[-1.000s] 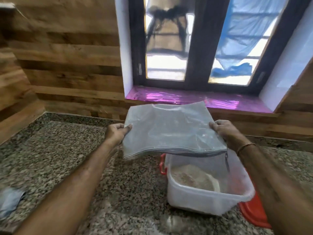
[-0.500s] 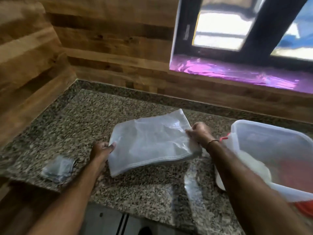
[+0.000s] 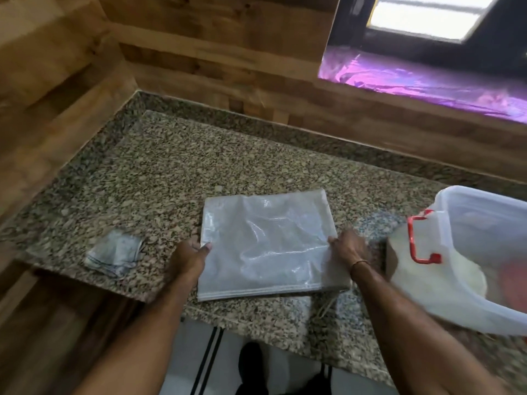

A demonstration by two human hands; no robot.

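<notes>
Now, nearest the camera: both forearms reach forward over the front edge of the speckled brown-grey granite countertop (image 3: 171, 172). The left hand (image 3: 189, 259) pinches the left edge of the grey translucent flat plastic zip pouch (image 3: 265, 246), thumb on top. The right hand (image 3: 346, 249) is blurred, but its fingers look curled onto the right edge, so I read it as gripping too. The pouch lies flat on the counter between the hands, its near edge close to the counter's front edge. I cannot tell whether its full weight is down. Left of the left hand, apart from it, sits a small folded grey cloth-like piece (image 3: 114, 253). Right of the right hand stands a white translucent plastic tub (image 3: 484, 212) with a red latch handle (image 3: 419, 243) and pale powder (image 3: 467, 280) inside, near the right wrist. Beyond are the wooden plank wall (image 3: 199, 52) and a shiny purple foil-covered sill (image 3: 427, 81). Risks, as judged: smooth plastic on polished stone gives little friction, so a release while the pouch is moving toward the person could slide it over the front edge. The right forearm passes close to the tub; drawing it back carelessly could catch the latch, jolt the tub and spill powder.
</notes>
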